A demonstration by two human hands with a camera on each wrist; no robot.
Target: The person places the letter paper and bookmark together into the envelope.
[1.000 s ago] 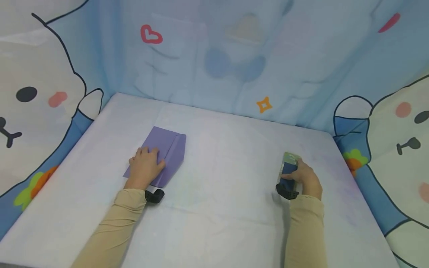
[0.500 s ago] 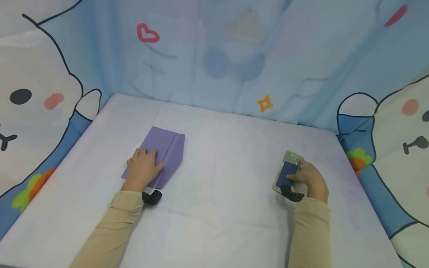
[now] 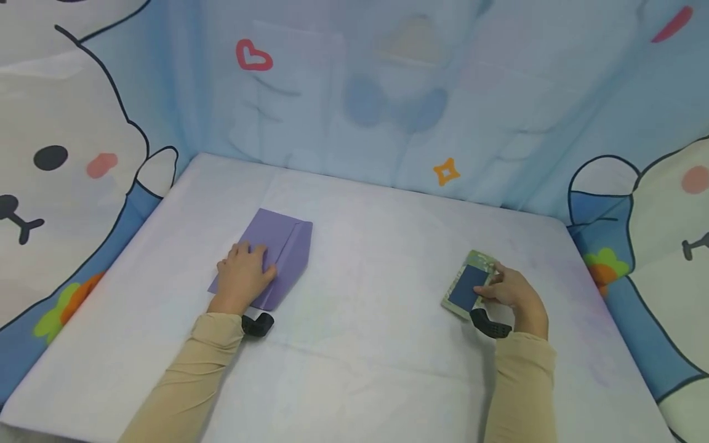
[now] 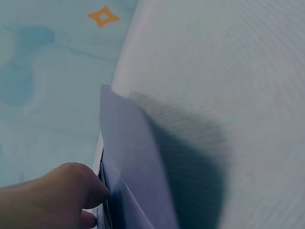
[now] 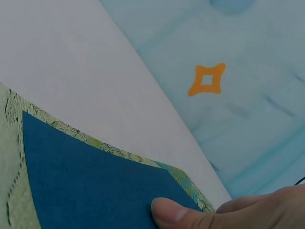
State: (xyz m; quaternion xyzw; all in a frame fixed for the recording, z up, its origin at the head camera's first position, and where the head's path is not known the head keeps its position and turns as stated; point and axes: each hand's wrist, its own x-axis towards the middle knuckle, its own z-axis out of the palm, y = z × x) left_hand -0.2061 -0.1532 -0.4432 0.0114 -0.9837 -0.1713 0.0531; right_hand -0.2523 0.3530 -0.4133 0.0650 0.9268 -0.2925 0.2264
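On the left of the table lies a purple envelope (image 3: 285, 246), its pointed flap unfolded toward the right. My left hand (image 3: 242, 277) rests on it with the fingers spread. In the left wrist view, the thumb (image 4: 78, 188) is at the edge by the envelope's opening, and the flap (image 4: 131, 138) tilts up over a dark shadow. At the right, my right hand (image 3: 514, 292) pinches a green patterned card (image 3: 480, 257) with a dark blue panel (image 3: 468, 288). The thumb (image 5: 174, 212) presses on the blue panel; the fingers behind the card are mostly hidden.
The white cloth-covered table (image 3: 371, 320) stretches between the two hands. Behind it hangs a blue printed curtain (image 3: 310, 111) with cartoon figures at both sides. Each wrist wears a black camera mount, seen at the left wrist (image 3: 258, 325) and right wrist (image 3: 490, 325).
The card in my right hand has turned, its near end swinging left so more of the blue panel shows. The right hand has shifted slightly right. My left hand stays on the envelope.
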